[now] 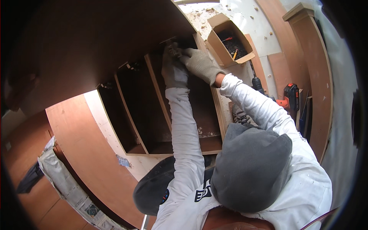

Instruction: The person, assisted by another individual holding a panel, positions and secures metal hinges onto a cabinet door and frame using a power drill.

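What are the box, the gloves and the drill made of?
The box looks like cardboard: matte brown, with folded flaps. The gloves seem to be knitted cloth, dull and greyish, with snug cuffs. The drill looks mostly hard plastic, orange and black; its thin, dark bit is probably metal.

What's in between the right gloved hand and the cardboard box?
In the head view, the cabinet's pale wooden edge lies between the right gloved hand and the cardboard box.
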Demonstrator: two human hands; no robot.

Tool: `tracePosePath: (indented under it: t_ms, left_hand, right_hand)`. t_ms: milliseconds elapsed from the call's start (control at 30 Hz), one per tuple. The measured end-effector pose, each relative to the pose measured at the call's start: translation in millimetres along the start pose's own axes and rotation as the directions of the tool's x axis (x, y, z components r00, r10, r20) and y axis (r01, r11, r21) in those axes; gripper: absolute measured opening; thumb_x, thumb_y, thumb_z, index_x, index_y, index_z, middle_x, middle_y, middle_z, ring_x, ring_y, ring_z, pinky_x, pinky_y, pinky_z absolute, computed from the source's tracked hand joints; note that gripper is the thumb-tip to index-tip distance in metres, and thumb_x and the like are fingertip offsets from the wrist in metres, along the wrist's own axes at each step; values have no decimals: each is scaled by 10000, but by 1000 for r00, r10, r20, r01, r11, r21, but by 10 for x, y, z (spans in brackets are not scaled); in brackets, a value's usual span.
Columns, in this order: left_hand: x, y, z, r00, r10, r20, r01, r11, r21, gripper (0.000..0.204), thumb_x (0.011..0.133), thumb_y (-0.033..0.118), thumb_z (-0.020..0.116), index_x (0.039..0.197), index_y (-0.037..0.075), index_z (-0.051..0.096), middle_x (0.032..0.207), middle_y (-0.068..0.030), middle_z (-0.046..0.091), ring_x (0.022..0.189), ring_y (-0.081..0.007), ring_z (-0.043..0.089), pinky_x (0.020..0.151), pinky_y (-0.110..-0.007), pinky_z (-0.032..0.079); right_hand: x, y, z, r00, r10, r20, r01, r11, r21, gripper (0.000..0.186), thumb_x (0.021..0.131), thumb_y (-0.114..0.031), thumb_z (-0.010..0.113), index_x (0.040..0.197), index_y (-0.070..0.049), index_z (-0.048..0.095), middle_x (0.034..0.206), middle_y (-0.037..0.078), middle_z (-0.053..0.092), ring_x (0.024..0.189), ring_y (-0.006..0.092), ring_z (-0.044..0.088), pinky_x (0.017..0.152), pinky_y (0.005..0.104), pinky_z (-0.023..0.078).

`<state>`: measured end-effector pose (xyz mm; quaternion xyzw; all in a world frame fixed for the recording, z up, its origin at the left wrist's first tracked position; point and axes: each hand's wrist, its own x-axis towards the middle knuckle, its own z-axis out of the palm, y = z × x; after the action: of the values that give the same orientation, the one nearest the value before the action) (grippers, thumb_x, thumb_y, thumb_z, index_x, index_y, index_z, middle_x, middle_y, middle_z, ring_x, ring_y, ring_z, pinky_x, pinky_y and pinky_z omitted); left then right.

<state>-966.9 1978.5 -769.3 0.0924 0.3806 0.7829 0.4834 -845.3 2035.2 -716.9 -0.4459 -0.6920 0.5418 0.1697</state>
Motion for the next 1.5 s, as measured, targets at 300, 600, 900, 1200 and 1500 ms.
tracePosePath:
  t_ms: [300, 600, 900, 1200, 1500]
  left_hand:
    - [-60, -8, 106, 995, -26, 92, 37, 992, -117, 476, 1055, 320, 580, 1434, 38, 525, 1337, -106, 638, 1175, -226, 612, 1055, -380, 493]
    - [-125, 206, 196, 986, -137, 92, 133, 990, 44, 415, 1054, 265, 579, 1385, 15, 560, 1271, -114, 663, 1063, -188, 624, 901, -317, 506]
    - [-148, 275, 155, 979, -179, 100, 176, 984, 41, 439, 1046, 307, 602, 1351, -8, 570, 1287, -131, 659, 1022, -185, 643, 803, -332, 532]
    - [-93, 259, -20, 976, -219, 7, 215, 963, 160, 363, 1021, 269, 608, 1260, -4, 619, 1080, -114, 699, 797, -153, 635, 649, -275, 520]
    - [-263, 337, 39, 939, -314, -139, 342, 824, 452, 323, 967, 254, 675, 1175, 7, 673, 1006, -87, 695, 764, -149, 625, 674, -294, 527]
  right_hand:
    - [23, -2, 207, 966, 88, -242, -21, 964, 266, 356, 960, -287, 650, 1202, -36, 723, 1100, 229, 730, 1059, 353, 705, 914, 401, 536]
    - [31, 67, 334, 941, 109, -321, 39, 907, 420, 349, 992, -271, 644, 1184, 15, 690, 950, 195, 741, 850, 255, 734, 787, 361, 559]
    - [-37, 161, 343, 961, 31, -275, 102, 884, 456, 383, 1006, -262, 620, 1275, 8, 657, 950, 179, 743, 850, 217, 727, 787, 343, 558]
    - [94, 197, 446, 949, 312, 50, -293, 809, 509, 316, 1011, -238, 547, 1209, -26, 672, 1024, 225, 710, 985, 373, 690, 857, 443, 545]
    - [40, 897, 735, 868, -92, 488, -483, 75, 873, 126, 972, -127, 586, 1008, -15, 632, 832, 64, 632, 796, 217, 652, 681, 369, 536]
